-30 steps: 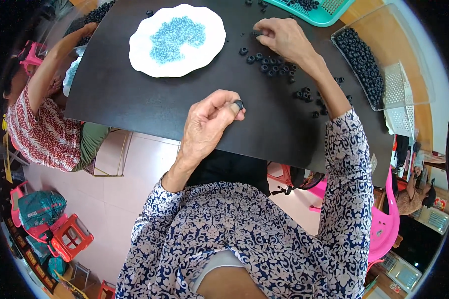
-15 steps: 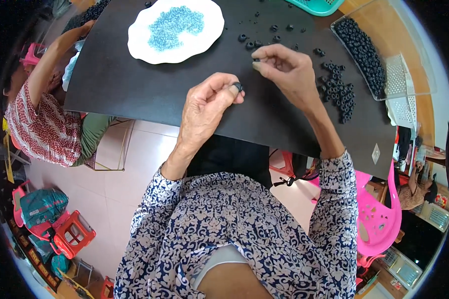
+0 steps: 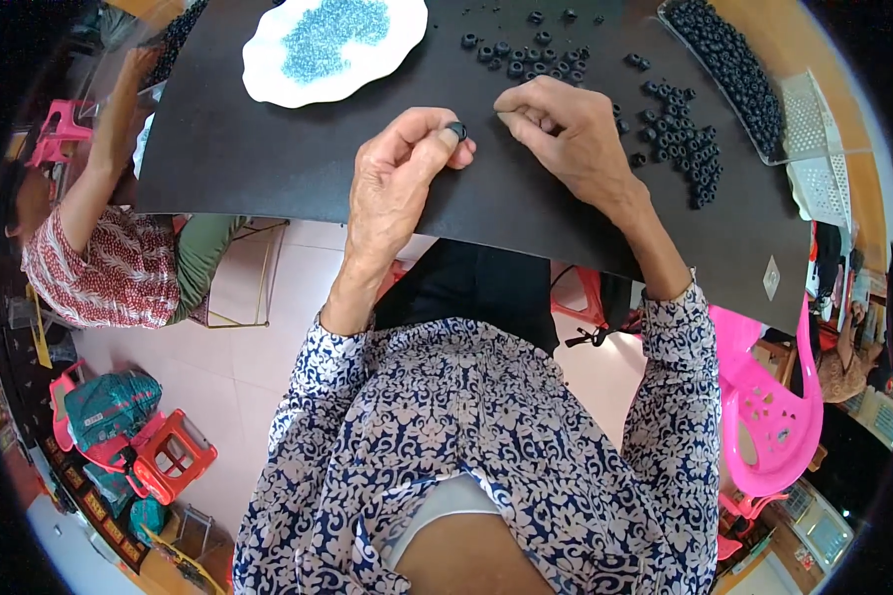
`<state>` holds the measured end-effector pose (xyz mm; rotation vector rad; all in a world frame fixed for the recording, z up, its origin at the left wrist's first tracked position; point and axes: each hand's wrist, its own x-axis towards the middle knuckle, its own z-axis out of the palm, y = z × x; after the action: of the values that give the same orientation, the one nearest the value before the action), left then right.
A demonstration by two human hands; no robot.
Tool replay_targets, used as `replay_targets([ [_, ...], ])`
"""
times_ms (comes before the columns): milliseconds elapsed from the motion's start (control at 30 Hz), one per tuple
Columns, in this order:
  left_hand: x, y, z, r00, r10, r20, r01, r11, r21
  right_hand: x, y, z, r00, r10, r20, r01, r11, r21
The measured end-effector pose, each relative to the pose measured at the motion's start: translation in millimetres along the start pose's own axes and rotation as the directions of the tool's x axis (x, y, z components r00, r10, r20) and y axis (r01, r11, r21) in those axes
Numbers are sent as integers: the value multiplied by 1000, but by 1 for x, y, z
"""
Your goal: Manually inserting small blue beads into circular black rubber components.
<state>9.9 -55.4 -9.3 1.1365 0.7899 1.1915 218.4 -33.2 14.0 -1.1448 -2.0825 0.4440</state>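
Note:
Above the dark table (image 3: 268, 169), my left hand (image 3: 397, 183) pinches a small black ring-shaped part (image 3: 456, 130) between thumb and fingertips. To its right, a small gap away, my right hand (image 3: 575, 139) has thumb and forefinger pressed together; whatever they may hold is hidden. Beyond the right hand lies a loose group of black ring-shaped parts (image 3: 516, 67), and a larger cluster of black parts (image 3: 680, 139) spreads to its right. A white scalloped plate (image 3: 263, 79) at the far left bears a heap of tiny bluish, translucent pieces (image 3: 332, 40).
A clear bin (image 3: 772, 159) full of black parts and a white perforated basket (image 3: 819, 183) stand at the table's right edge. On the left sits another person (image 3: 109, 263) with an arm raised to the table. A pink chair (image 3: 779, 436) and a red stool (image 3: 174, 456) stand below.
The view has shifted slightly. My right hand's fingertips have come closer to my left hand, and the black part seen at them before no longer shows. My left hand keeps its black ring-shaped part.

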Motion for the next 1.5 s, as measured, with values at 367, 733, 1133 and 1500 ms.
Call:
replay_targets([
  [367, 8, 7, 1, 997, -73, -24, 73, 997, 7, 38, 20, -12, 997, 12, -75, -24, 986, -165],
  [733, 7, 12, 1, 995, -103, -7, 103, 992, 76, 59, 36, -5, 977, -123, 173, 187, 884, -427],
  [1133, 8, 13, 4, 995, -96, -7, 96, 990, 106, 51, 30, -8, 970, -151, 191, 233, 799, -555],
  [1500, 11, 7, 5, 997, -79, -14, 80, 994, 80, 34, 14, -7, 993, 27, 115, -12, 992, -127],
])
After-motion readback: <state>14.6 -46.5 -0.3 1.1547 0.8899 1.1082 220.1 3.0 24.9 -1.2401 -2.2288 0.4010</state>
